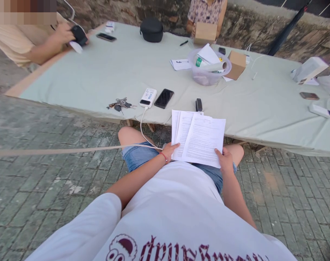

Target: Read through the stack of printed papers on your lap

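My left hand pinches the papers at their lower left edge, thumb on top; my right hand grips the lower right edge the same way, the fingers beneath mostly hidden. The printed sheets overlap in a loose fan above my lap, just at the near edge of the bench, which wears a pale cloth. On it sit keys, a white power bank with a cable, a phone and, farther back, a filled plastic basin. Two other people sit at the bench, by a stone wall; paving bricks lie below.
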### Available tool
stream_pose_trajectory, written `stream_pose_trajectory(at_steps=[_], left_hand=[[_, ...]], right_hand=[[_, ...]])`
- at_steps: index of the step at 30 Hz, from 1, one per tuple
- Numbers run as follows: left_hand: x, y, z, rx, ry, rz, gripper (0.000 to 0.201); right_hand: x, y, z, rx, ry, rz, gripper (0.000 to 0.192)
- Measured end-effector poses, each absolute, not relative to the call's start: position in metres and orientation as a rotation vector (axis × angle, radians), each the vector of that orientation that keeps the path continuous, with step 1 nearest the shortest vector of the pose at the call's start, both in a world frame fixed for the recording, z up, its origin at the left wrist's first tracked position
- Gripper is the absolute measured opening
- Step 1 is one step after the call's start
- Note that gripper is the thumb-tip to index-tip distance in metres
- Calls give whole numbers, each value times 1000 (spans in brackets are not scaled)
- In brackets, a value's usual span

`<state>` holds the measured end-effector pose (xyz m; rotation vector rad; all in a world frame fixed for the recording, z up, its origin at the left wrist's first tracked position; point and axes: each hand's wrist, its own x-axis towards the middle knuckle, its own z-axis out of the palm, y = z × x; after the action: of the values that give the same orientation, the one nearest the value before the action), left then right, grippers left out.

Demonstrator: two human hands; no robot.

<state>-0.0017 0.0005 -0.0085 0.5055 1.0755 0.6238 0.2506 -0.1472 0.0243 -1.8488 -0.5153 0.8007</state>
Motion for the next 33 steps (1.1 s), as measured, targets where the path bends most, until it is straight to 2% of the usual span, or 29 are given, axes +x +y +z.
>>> stream_pose_trajectory(at_steps=[12, 17, 20, 23, 25, 29, 33], left_hand=[[-3, 0, -13, 549, 1005, 605, 65], [-3, 0, -18, 565, 994, 613, 68], [-3, 1, -21, 590, 1004, 611, 67], [-1, 0, -22, 601, 990, 547, 65], [2, -1, -22, 604, 938, 468, 66], [7, -1, -19, 655, 832, 391, 63], [10, 9, -13, 768, 977, 507, 54]], right_hand=[[236, -116, 17, -1856, -827, 790, 32], [258, -105, -4, -2009, -785, 617, 44], [268, -94, -4, -1912, -643, 967, 48], [270, -78, 7, -1622, -517, 1380, 49], [267, -66, 15, -1450, -472, 1513, 51], [258, -46, 22, -1363, -523, 1559, 52], [253, -46, 29, -1430, -537, 1431, 53]])
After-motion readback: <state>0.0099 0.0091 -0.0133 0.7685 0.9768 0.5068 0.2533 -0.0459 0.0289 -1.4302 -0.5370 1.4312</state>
